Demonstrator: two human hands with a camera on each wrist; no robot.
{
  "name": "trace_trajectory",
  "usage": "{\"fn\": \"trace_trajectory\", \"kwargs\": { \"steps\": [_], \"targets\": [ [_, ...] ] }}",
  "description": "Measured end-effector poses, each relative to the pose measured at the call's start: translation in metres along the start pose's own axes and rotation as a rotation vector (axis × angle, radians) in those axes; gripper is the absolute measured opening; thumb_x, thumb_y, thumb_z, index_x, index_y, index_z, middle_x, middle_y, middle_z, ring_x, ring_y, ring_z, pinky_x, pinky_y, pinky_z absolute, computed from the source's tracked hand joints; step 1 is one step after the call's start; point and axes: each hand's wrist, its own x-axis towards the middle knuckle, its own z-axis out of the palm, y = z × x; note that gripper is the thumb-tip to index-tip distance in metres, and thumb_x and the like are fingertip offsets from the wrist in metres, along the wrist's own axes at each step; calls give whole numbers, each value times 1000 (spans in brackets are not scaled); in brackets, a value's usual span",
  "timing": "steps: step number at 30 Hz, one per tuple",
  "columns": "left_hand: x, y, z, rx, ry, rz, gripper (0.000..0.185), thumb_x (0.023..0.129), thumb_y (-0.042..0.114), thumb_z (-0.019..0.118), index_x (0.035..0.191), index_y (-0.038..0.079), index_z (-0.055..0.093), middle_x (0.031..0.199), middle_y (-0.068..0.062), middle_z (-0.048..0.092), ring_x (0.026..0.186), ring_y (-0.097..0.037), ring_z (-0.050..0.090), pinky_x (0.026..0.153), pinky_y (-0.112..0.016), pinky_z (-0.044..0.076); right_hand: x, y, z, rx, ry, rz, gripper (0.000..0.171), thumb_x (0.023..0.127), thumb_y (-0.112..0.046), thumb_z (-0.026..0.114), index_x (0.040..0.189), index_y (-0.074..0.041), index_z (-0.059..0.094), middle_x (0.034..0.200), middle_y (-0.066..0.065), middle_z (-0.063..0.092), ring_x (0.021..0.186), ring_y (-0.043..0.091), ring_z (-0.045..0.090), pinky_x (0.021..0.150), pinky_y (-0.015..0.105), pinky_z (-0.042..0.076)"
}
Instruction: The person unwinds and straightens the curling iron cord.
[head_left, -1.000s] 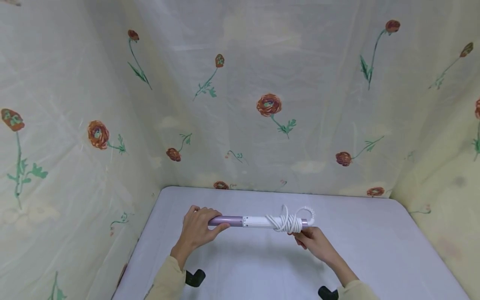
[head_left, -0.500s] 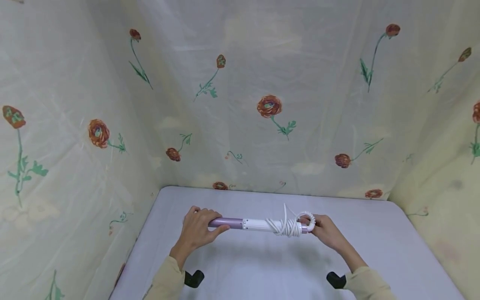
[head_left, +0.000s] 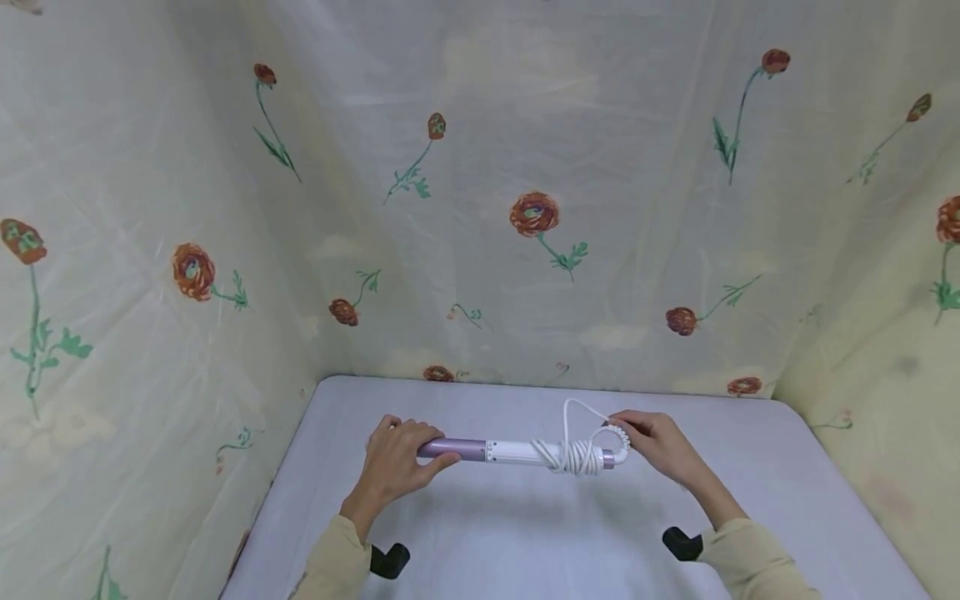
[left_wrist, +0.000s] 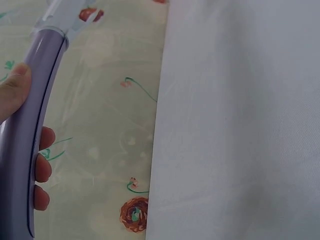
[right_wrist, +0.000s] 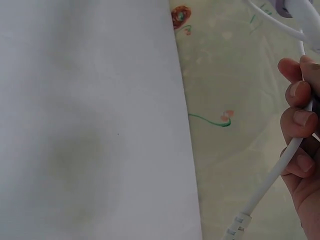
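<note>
We hold a curling wand (head_left: 517,451) level above the pale lilac table (head_left: 480,533), near its far edge. Our left hand (head_left: 395,461) grips the purple barrel end — the left wrist view shows the thumb on one side of the barrel and the fingertips (left_wrist: 44,170) curled round the other. Our right hand (head_left: 654,442) pinches the white cord (head_left: 577,454) at the opposite end; in the right wrist view the fingers (right_wrist: 299,120) curl round the cord, which runs down past them to its ribbed strain relief. Most of the cord is wound in coils about the white handle, with one loop standing up above it. Floral sheeting (head_left: 540,208) — red flowers on cream — hangs behind and to both sides of the table.
</note>
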Motion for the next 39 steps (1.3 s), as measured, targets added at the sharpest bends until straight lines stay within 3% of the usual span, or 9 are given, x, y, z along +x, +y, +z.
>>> {"fn": "trace_trajectory", "kwargs": {
  "steps": [5,12,18,24,31,39],
  "targets": [
    [0,0,1,3,-12,-9,48,79,68,57,93,25,73,77,11,69,64,-4,46,76,-29,33,0,-10,-6,14,24,15,27,96,-27,55,110,-9,67,95,6,70,78,16,60,68,22,51],
    [1,0,1,28,-5,-11,47,79,67,58,92,25,73,77,11,69,64,-4,45,75,-29,33,-1,-24,-14,-27,71,-13,24,96,-27,55,107,-11,68,90,6,68,74,7,53,65,22,48],
    [0,-1,1,42,3,-19,47,79,67,59,93,24,73,80,10,71,65,-5,48,76,-31,36,-9,-42,-15,1,92,-45,20,95,-23,57,104,-11,69,82,3,64,70,6,49,59,22,44],
    [-1,-2,2,52,19,-23,48,78,67,60,93,24,73,80,9,71,65,-5,50,77,-32,37,-21,-52,-9,54,88,-44,17,95,-24,57,100,-12,68,71,0,52,60,5,44,51,24,38],
    [0,-2,3,54,34,-23,47,79,65,60,94,22,73,80,9,71,65,-5,51,78,-33,37,-35,-53,-2,113,75,-43,19,95,-24,56,100,-8,67,68,-2,49,56,5,42,48,24,38],
    [1,0,3,55,29,-22,47,78,65,62,94,22,73,79,8,71,64,-6,50,77,-32,37,-51,-54,5,227,-12,-6,22,98,-22,51,83,-11,63,51,0,45,42,4,40,38,26,36]
  ]
}}
